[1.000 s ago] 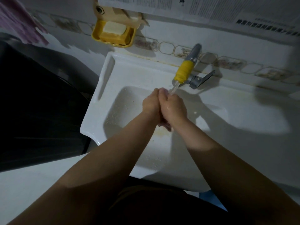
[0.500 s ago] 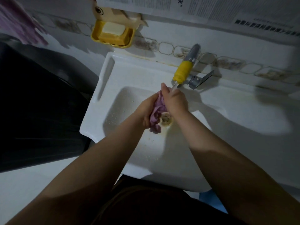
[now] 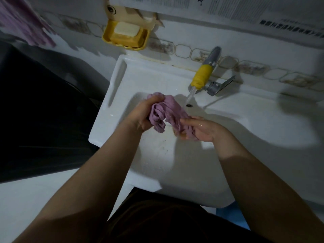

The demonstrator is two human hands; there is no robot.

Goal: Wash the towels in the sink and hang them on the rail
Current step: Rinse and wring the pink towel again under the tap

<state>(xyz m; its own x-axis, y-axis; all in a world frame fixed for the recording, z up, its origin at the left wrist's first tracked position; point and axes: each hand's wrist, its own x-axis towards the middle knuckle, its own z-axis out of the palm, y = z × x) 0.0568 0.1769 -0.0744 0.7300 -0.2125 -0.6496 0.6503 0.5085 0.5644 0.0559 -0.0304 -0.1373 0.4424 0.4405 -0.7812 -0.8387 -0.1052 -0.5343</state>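
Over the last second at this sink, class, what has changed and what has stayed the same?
The left hand and right hand, earlier pressed together under the stream, have drawn apart and away from it, stretching the purple towel open between them; both grip it. The tap keeps running, and the soap dish and sink are unchanged.

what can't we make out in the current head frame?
- Purple towel: bunched between left hand and right hand; full shape hidden.
- Right hand's fingertips: buried in the cloth.
- Rail: out of frame.
- Wall paper: print too small, top cut off.
- Left of sink: too dark.
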